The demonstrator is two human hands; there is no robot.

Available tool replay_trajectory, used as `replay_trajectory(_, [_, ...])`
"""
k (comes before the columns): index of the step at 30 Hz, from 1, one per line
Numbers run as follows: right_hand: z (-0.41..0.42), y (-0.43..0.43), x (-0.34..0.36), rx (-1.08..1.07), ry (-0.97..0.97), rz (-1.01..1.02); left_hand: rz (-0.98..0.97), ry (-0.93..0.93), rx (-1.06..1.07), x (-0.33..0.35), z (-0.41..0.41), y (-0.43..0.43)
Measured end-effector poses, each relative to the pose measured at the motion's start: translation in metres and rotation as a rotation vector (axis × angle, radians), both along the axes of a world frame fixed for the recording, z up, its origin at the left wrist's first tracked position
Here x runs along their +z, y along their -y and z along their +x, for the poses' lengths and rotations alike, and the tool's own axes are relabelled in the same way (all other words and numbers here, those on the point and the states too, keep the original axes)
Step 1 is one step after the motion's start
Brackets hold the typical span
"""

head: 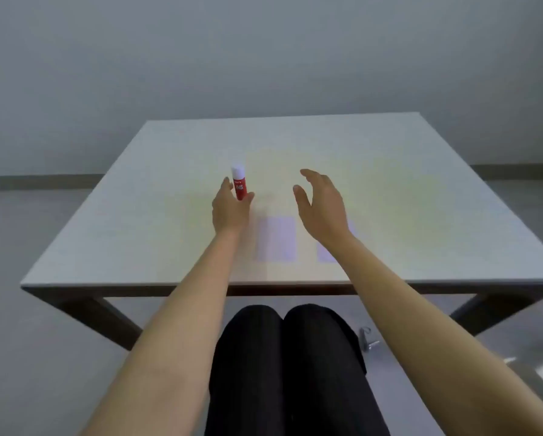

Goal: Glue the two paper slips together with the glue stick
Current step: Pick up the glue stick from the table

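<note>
- The glue stick is standing upright just left of the frame's centre, its long axis running vertically, white cap pointing up and red body below.
- The left hand is cupping around the stick's lower body from below and left, fingers on one side and thumb on the other; the digits are lying against the red barrel, but whether they are already squeezing it I cannot tell.
- Doing this step well seems to be a matter of closing on the red barrel low down and leaving the white cap clear, so the other hand is getting free room to pull or twist it off.
- Keeping the stick upright while lifting looks sensible, as it is narrow and would be tipping easily under a sideways nudge.
- The right hand is hovering right of centre with fingers spread apart and curved, holding nothing, thumb turned toward the stick.
- Two pale paper slips are lying flat lower in the frame: the left slip fully showing between the forearms, long axis running toward the top of the frame, and the right slip partly hidden under the right wrist.
- Both slips are resting apart on the desk, not yet joined.
</note>
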State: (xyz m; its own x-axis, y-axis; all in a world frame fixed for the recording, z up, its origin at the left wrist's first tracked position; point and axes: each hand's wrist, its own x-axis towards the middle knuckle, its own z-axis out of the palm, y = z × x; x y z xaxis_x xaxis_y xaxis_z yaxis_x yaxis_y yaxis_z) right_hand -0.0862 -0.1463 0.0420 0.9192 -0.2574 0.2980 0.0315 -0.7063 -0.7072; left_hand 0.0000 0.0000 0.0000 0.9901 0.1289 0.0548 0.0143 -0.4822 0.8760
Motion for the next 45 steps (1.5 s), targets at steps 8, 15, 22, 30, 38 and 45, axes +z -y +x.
replay_trajectory(8, [0.029, -0.013, 0.008, 0.050, 0.042, 0.212, 0.176, 0.281, -0.179, 0.015, 0.004, -0.004])
replay_trajectory(15, [0.047, -0.003, 0.019, 0.046, -0.307, 0.443, 0.557, 0.568, -0.392, 0.035, -0.005, -0.011])
replay_trajectory(22, [0.045, 0.013, 0.016, 0.318, -0.347, 0.570, 0.654, 0.610, -0.407, 0.040, -0.006, -0.007])
replay_trajectory(30, [0.049, 0.019, 0.012, 0.371, -0.416, 0.673, 0.717, 0.599, -0.414, 0.039, -0.006, -0.003])
replay_trajectory(38, [0.051, 0.022, 0.012, 0.227, -0.241, 0.572, 0.661, 0.479, -0.405, 0.035, -0.001, 0.000])
replay_trajectory(45, [0.059, 0.101, -0.004, -0.256, -0.083, 0.023, -0.039, 0.126, -0.219, 0.033, 0.002, -0.008])
